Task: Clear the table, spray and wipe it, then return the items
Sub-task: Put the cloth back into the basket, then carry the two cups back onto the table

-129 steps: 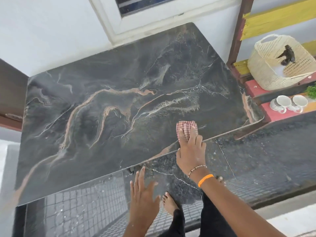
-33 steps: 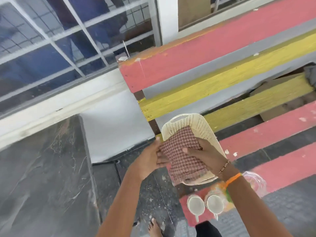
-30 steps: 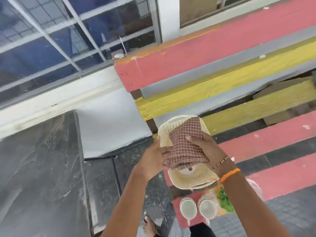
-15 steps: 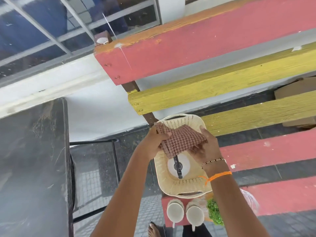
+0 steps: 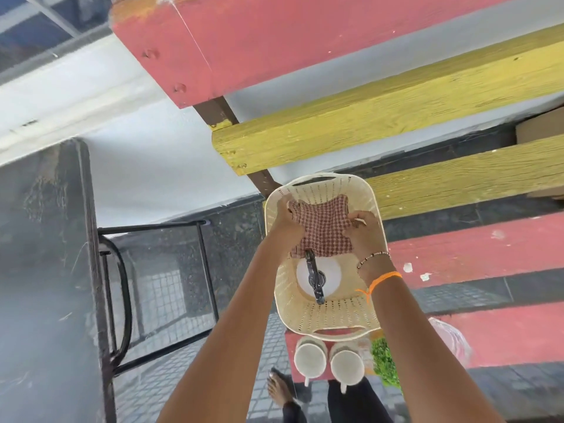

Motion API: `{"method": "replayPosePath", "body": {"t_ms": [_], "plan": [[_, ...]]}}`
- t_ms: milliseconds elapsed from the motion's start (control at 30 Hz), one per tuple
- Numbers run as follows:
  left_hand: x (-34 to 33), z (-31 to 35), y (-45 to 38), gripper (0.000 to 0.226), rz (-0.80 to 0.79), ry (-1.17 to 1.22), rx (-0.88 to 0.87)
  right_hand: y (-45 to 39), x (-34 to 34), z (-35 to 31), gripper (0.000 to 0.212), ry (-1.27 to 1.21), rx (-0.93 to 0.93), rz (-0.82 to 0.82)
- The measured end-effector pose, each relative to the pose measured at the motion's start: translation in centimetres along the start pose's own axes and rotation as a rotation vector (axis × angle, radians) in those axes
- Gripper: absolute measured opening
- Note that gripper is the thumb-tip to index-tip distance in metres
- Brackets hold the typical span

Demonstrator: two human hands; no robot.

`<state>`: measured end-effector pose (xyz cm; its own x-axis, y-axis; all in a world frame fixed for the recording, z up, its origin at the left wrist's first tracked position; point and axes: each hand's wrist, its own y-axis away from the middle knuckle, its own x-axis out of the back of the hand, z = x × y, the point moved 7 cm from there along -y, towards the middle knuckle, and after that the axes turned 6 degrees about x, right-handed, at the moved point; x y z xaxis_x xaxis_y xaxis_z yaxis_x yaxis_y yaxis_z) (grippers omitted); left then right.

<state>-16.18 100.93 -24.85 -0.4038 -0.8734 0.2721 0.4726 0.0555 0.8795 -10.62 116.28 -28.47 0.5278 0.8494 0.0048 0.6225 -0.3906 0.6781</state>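
Observation:
A red-checked cloth [image 5: 324, 229] is spread inside a cream perforated basket [image 5: 328, 315] that stands on a red plank. My left hand [image 5: 285, 219] grips the cloth's left edge and my right hand [image 5: 363, 232] grips its right edge, both down inside the basket. Below the cloth in the basket sits a white spray bottle [image 5: 328, 274] with a dark trigger head [image 5: 315, 277]. The dark marble table [image 5: 39, 270] runs along the left edge of the view.
Two white mugs [image 5: 328, 360] stand on the red plank in front of the basket, next to a green plant [image 5: 385, 364] and a clear plastic bag [image 5: 451, 340]. Red and yellow planks [image 5: 396, 99] step up behind. A black metal frame [image 5: 158, 276] stands beside the table.
I have turned from the table to the planks. Both hands have lowered the cloth into the basket and spread it flatter over the spray bottle.

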Motion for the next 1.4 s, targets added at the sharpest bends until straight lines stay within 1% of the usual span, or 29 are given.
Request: {"method": "replayPosePath", "body": {"t_ms": [100, 167, 300, 367, 433, 533, 600, 667, 733, 867, 1000, 1067, 1167, 1300, 1400], "plan": [[-0.5, -0.2, -1.1, 0.089, 0.023, -0.006, -0.054, -0.5, -0.5, 0.5, 0.045, 0.066, 0.102, 0.045], [-0.7, -0.3, -1.4, 0.09, 0.02, 0.041, -0.056, -0.8, -0.9, 0.8, 0.05, 0.073, 0.115, 0.024], [-0.1, -1.3, -0.3, 0.071, 0.081, 0.081, -0.007, -1.4, -0.7, 1.8, 0.068, 0.255, 0.017, -0.05], [0.3, -1.9, 1.2, 0.062, 0.097, 0.1, -0.054, -1.1, -0.7, 1.8, 0.07, 0.296, 0.019, -0.087], [0.8, -2.7, 3.1, 0.053, 0.141, 0.142, -0.125, -0.2, -0.7, 1.7, 0.067, 0.325, 0.033, -0.112], [1.6, -4.8, 6.3, 0.039, 0.231, 0.222, -0.219, 2.2, -0.5, 2.0, 0.054, 0.353, 0.021, -0.144], [2.0, -7.2, 8.2, 0.033, 0.29, 0.243, -0.254, 4.2, -0.3, 2.3, 0.046, 0.33, 0.034, -0.161], [2.1, -10.0, 9.6, 0.028, 0.3, 0.275, -0.254, 6.5, 0.2, 2.3, 0.035, 0.312, 0.073, -0.148], [1.9, -12.7, 10.5, 0.025, 0.296, 0.287, -0.233, 8.8, 0.9, 2.3, 0.027, 0.274, 0.116, -0.14], [1.1, -18.5, 11.7, 0.02, 0.273, 0.249, -0.143, 14.0, 2.5, 3.7, 0.03, 0.214, 0.172, -0.175], [-0.5, -24.1, 12.9, 0.019, 0.136, 0.163, -0.012, 19.1, 4.4, 8.4, 0.03, 0.236, 0.139, -0.22], [-1.8, -25.6, 12.4, 0.02, 0.047, 0.088, 0.076, 19.6, 5.6, 11.2, 0.028, 0.254, 0.086, -0.174], [-3.3, -28.8, 12.6, 0.033, -0.042, 0.032, 0.153, 21.0, 7.2, 16.4, 0.019, 0.245, 0.014, -0.114], [-4.6, -32.0, 11.3, 0.04, -0.06, 0.078, 0.206, 19.9, 8.9, 22.8, 0.015, 0.32, -0.046, -0.012], [-5.1, -33.2, 10.1, 0.045, -0.032, 0.081, 0.201, 18.6, 9.0, 25.7, 0.027, 0.35, -0.073, 0.003]]}}
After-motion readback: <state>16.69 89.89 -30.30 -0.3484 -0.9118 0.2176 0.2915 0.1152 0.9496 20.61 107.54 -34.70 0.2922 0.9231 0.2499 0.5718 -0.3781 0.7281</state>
